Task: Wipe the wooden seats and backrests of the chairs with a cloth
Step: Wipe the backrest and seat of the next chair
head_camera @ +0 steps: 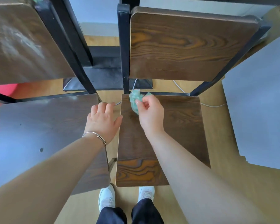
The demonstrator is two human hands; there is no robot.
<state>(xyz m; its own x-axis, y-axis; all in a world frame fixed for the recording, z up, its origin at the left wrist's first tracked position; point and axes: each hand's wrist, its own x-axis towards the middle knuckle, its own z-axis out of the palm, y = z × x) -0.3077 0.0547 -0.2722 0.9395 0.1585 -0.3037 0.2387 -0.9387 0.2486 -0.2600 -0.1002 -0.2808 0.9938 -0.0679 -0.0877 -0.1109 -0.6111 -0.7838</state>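
Cloth (pixel 135 101), bunched in the right hand (pixel 149 113) at the seat's (pixel 181 126) twelve o'clock edge, should spread flatter; left hand (pixel 103 120) rests open.

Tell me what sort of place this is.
Probably a classroom or canteen: the left chair and right chair match, wood on black metal frames, side by side beside a grey tabletop on a wood-look floor.

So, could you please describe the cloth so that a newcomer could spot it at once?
Find the right-hand dark brown wooden chair's seat. At its back left corner, the right hand pinches a crumpled pale green fluffy cloth. It is the only soft, bunched thing among flat wood and black metal frames.
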